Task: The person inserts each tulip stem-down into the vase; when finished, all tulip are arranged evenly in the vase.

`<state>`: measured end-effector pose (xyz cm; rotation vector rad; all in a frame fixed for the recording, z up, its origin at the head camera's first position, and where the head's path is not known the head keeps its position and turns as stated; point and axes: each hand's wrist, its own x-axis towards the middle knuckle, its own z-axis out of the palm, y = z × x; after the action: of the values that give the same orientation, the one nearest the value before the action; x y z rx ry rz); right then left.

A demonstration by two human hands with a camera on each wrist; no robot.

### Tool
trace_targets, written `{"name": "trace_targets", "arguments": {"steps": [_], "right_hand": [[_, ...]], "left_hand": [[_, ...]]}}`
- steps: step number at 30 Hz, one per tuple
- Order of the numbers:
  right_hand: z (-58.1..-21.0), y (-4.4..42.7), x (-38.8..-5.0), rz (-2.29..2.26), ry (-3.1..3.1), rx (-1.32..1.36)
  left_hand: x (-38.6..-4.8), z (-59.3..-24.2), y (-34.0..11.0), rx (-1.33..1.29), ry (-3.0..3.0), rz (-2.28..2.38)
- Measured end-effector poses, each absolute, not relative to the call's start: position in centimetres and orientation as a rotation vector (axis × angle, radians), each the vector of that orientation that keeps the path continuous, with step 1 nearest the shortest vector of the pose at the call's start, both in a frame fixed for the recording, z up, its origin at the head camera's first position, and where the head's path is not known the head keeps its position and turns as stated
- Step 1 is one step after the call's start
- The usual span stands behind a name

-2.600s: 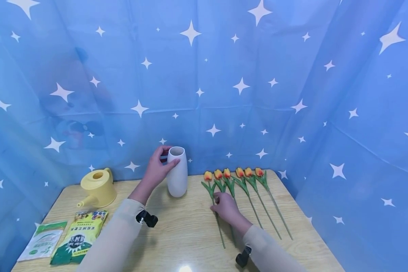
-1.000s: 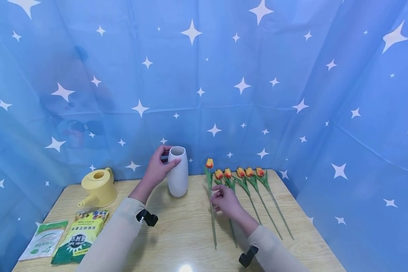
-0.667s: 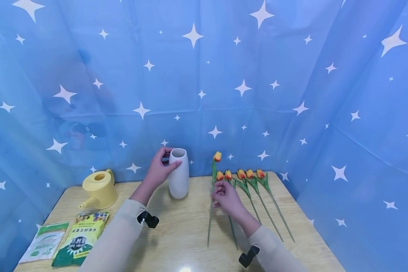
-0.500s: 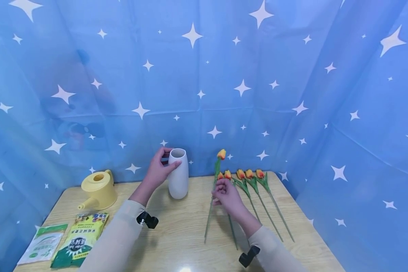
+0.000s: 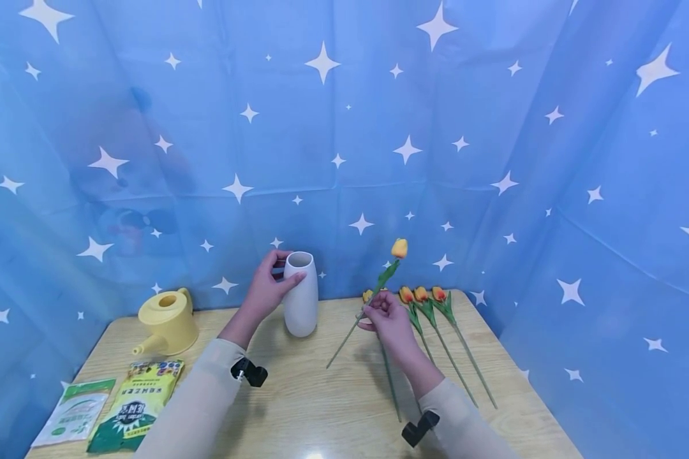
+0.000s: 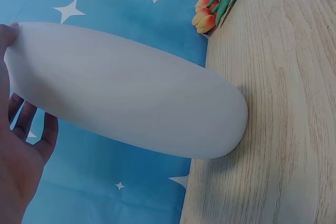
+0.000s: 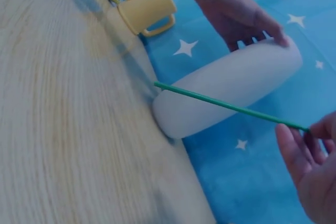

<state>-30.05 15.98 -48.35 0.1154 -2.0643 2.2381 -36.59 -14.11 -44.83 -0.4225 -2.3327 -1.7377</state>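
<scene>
Head: RH [image 5: 395, 325] holds tulip [image 5: 387, 275], LH [image 5: 266, 288] vase [image 5: 301, 305]

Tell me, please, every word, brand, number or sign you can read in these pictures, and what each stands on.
"garden baby": probably, small and blurred, on the middle of the yellow-and-green bag.
Other characters on that bag: too small and blurred to read surely.
Print on the white-and-green packet: too blurred to read.
White vase and yellow watering can: no lettering visible.

Before me, creased blue cloth [image 5: 298, 146] with white stars hangs along the far edge of my wood-grained desk [image 5: 298, 395]; a bright glare [image 5: 314, 455] spots its near part.
</scene>
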Motion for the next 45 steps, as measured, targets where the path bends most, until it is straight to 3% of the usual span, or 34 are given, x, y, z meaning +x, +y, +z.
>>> {"name": "trace_targets", "arguments": {"steps": [30,45], "right_hand": [[-39.6,15.8,-33.2,2.167,-1.615,0.290],[-35.8,12.6,-35.7,2.054,-1.478,0.358]], "left_hand": [[-36.6,-44.7,-14.1,-0.452,-2.318,-1.753],[-36.4,-44.6,-14.2,-0.431,-2.339,-1.764]]}}
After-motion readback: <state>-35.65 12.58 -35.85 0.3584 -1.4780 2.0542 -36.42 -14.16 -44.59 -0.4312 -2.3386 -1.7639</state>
